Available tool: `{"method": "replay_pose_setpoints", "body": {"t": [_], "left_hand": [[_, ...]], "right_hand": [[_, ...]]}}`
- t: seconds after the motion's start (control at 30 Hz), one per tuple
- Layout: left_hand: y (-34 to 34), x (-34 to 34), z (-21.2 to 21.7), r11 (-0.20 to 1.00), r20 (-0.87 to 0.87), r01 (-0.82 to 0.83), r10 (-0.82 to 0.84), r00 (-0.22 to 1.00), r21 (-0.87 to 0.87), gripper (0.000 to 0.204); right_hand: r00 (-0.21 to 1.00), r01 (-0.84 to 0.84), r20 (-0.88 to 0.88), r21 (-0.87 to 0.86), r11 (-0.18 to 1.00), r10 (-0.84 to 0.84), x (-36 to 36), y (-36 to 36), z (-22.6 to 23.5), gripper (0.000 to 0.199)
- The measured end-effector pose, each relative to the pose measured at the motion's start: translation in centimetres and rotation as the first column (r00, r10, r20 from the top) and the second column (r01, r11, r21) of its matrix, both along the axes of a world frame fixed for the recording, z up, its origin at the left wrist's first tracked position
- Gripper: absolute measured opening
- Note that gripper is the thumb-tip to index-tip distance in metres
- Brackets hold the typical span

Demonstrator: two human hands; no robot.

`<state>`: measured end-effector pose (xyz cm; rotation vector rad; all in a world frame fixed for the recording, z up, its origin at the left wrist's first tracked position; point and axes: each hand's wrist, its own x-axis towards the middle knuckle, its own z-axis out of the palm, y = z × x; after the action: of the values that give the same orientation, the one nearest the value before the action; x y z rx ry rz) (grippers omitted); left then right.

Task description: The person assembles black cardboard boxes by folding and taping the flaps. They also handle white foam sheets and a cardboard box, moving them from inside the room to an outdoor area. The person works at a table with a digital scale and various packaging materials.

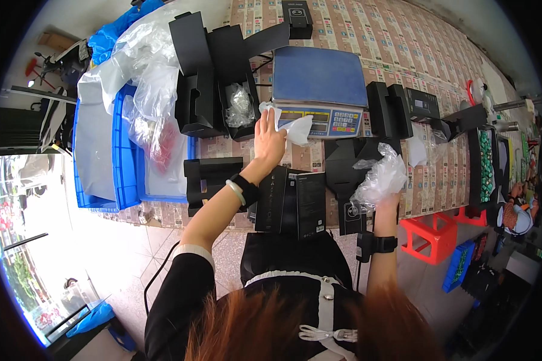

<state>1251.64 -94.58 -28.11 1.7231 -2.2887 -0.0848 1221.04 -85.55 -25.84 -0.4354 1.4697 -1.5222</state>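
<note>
My left hand [268, 139] reaches forward and grips a small white packet [297, 129] just in front of the keypad of a blue-topped weighing scale [319, 75]. My right hand [389, 197] is at the table's near edge, closed on a crumpled clear plastic bag [380, 177]; the bag hides most of the fingers. Between my hands lies a flat black carton [295, 203]. An open black box [239, 105] with a clear bag inside stands left of the scale.
Blue crates [121, 150] with clear plastic bags sit at the left. More open black boxes [396, 108] lie right of the scale. A red stool [430, 236] stands below the table edge. At the far right are a tray of green parts [486, 165] and another person.
</note>
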Motion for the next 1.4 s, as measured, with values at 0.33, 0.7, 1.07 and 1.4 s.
{"method": "replay_pose_setpoints", "body": {"t": [0.33, 0.7, 1.07, 1.4], "left_hand": [[1.3, -1.0, 4.4, 0.908, -0.732, -0.194, 0.414, 0.541, 0.371, 0.014], [-1.6, 1.6, 7.7, 0.376, -0.781, 0.693, 0.175, 0.599, 0.615, 0.026], [-10.0, 9.1, -4.4, 0.833, -0.041, -0.253, 0.312, 0.949, 0.491, 0.074], [-4.7, 8.1, 6.3, 0.863, -0.627, -0.5, 0.426, 0.652, 0.067, 0.031]], "right_hand": [[0.82, -0.455, 0.197, -0.345, 0.821, 0.537, 7.5, -2.7, -1.0, 0.035], [0.742, -0.47, 0.408, -0.25, 0.847, 0.532, 13.6, -6.6, -2.0, 0.028], [0.889, -0.187, 0.355, -0.295, 0.937, 0.289, 10.1, -4.5, 2.8, 0.014], [0.892, -0.161, 0.397, -0.17, 0.972, 0.217, 7.8, -2.7, 1.4, 0.018]]}}
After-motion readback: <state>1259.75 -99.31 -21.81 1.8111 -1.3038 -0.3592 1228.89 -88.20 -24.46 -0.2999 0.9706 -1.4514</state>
